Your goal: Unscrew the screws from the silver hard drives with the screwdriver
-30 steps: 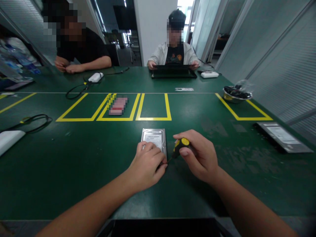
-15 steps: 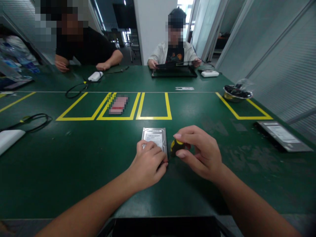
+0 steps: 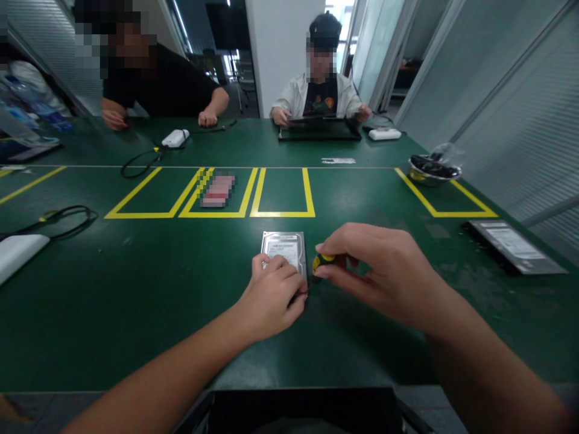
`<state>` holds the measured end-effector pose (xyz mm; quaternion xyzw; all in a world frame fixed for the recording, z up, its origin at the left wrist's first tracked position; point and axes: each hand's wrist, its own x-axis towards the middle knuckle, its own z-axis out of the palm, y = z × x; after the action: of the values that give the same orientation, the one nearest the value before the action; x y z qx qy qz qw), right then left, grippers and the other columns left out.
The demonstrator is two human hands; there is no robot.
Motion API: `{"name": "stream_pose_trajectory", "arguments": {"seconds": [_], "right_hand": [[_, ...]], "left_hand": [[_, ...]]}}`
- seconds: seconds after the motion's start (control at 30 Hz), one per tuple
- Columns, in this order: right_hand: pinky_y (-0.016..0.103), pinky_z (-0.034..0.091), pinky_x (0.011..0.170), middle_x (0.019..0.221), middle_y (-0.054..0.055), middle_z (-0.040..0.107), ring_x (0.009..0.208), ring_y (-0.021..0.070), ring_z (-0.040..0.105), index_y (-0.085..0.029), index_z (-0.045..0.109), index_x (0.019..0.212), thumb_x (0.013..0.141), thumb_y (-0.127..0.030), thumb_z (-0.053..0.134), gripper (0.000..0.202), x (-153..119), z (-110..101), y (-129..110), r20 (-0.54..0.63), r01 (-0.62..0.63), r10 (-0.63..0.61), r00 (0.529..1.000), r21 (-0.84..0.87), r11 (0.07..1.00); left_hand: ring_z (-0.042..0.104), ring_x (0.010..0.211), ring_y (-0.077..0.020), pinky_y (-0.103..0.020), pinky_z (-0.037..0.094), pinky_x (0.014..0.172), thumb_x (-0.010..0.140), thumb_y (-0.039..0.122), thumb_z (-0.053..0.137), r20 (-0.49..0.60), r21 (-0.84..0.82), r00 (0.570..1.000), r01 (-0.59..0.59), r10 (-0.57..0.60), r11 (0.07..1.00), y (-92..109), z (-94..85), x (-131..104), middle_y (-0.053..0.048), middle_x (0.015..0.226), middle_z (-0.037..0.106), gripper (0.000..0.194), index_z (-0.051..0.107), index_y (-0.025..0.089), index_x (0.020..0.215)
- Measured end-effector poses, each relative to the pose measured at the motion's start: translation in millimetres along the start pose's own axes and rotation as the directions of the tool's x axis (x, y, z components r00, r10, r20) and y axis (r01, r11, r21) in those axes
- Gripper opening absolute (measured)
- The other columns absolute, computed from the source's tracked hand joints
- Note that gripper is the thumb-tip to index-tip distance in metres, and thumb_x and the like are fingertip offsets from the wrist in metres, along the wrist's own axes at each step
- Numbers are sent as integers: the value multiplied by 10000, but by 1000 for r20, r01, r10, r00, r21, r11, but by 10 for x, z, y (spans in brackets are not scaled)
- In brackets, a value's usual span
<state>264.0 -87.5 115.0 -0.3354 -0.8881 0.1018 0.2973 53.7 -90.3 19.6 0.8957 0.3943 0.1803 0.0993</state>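
Observation:
A silver hard drive (image 3: 283, 245) with a white label lies flat on the green table. My left hand (image 3: 275, 295) is closed over its near part, fingers curled on the label and right edge. Just right of the drive, my right hand (image 3: 375, 265) pinches the black-and-yellow handle of a short screwdriver (image 3: 322, 261) between thumb and fingers. The handle stands roughly upright beside the drive's edge. I cannot make out the screwdriver's tip or exactly where it touches.
Another drive-like metal unit (image 3: 515, 246) lies at the right. Beyond it stands a metal bowl (image 3: 434, 172) of dark parts. Yellow tape (image 3: 283, 214) marks boxes across the table, one with a pink-red item (image 3: 218, 190). A white device (image 3: 20, 256) sits left; two people sit opposite.
My right hand has rolled over the screwdriver handle, its back lifting and shifting right, with fingers covering more of the handle. My left hand stays on the drive. One person's hand opposite moved right.

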Motion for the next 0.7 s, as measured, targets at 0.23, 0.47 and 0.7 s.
{"name": "stream_pose_trajectory", "arguments": {"seconds": [0.23, 0.47, 0.7], "right_hand": [[250, 374, 546, 724, -10, 643, 611, 126, 571, -199, 647, 853, 851, -186, 676, 32, 166, -151, -42, 147, 40, -31, 989, -57, 998], [242, 398, 541, 704, -8, 655, 602, 128, 583, -218, 668, 845, 865, -169, 619, 72, 251, -226, -97, 234, 132, -134, 963, 26, 991], [247, 426, 599, 761, 0, 653, 677, 132, 583, -199, 651, 835, 881, -156, 602, 80, 273, -236, -133, 273, 137, -141, 952, 34, 990]], "left_hand": [[500, 915, -262, -460, 247, 814, 855, 279, 562, 3, 8, 1000, 17, -17, 1000, 21, 5, 9, -47, 818, 645, 100, 622, 207, 819], [504, 914, -271, -463, 258, 818, 846, 291, 567, -23, 40, 1000, 5, -4, 999, 25, 24, 3, -64, 816, 660, 115, 643, 205, 838], [515, 962, -289, -473, 260, 818, 831, 294, 566, -32, 55, 999, 8, -6, 998, 16, 49, 18, -78, 905, 677, 115, 632, 202, 814]]}}
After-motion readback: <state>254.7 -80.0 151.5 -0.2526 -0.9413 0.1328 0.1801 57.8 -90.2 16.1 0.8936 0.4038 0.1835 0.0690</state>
